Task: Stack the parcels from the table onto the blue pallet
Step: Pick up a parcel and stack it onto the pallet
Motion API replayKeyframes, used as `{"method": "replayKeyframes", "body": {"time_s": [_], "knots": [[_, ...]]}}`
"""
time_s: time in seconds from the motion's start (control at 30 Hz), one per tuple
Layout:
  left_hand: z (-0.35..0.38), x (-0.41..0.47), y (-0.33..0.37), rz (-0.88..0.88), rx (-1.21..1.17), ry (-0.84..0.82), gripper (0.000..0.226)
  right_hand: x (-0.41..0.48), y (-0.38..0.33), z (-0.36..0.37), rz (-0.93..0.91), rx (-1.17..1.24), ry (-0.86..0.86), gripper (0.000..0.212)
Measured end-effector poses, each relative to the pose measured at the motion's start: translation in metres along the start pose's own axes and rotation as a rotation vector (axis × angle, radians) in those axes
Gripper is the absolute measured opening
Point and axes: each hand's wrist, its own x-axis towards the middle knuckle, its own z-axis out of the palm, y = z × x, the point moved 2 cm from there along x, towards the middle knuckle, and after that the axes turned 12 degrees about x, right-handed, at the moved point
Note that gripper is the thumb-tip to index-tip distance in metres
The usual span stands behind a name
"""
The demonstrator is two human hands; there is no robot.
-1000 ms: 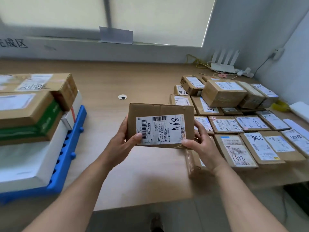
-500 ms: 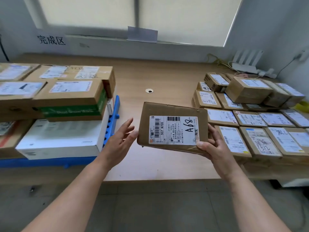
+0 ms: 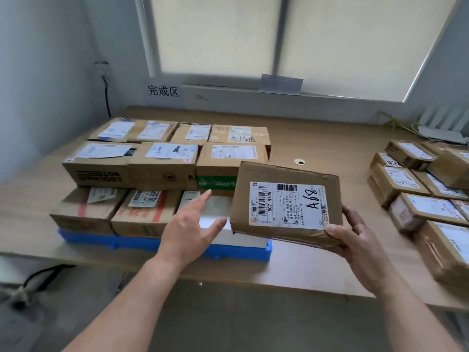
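Our right hand (image 3: 355, 240) gripped the brown parcel (image 3: 286, 204) at its near right corner. Its label read "A68" in marker and "507 N705" in print. We held it tilted, off the table (image 3: 330, 148), by the near right corner of the blue pallet (image 3: 132, 243). Our left hand (image 3: 190, 229) was released, fingers straight, beside it. The stacked cartons (image 3: 162, 163) filled the pallet in two layers, their lettering mostly illegible. A wall sign (image 3: 163, 90) read "完成区". The loose parcels (image 3: 416, 189) at the table's right edge were cut off.
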Motion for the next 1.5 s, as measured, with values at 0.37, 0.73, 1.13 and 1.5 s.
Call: {"method": "replayKeyframes", "body": {"time_s": [0.37, 0.73, 1.13, 1.5], "knots": [[-0.07, -0.022, -0.132, -0.108, 0.186, 0.038, 0.074, 0.019, 0.053, 0.152, 0.092, 0.045, -0.076, 0.08], [-0.093, -0.006, -0.212, -0.328, 0.264, 0.064, 0.072, 0.08, 0.08, 0.244, 0.152, 0.028, -0.162, 0.08], [-0.134, 0.0, -0.296, -0.512, 0.362, 0.016, 0.088, 0.12, 0.12, 0.342, 0.293, 0.092, -0.257, 0.067], [-0.152, 0.028, -0.352, -0.404, 0.053, 0.022, 0.052, 0.114, 0.132, 0.404, 0.294, -0.004, -0.058, 0.063]]}}
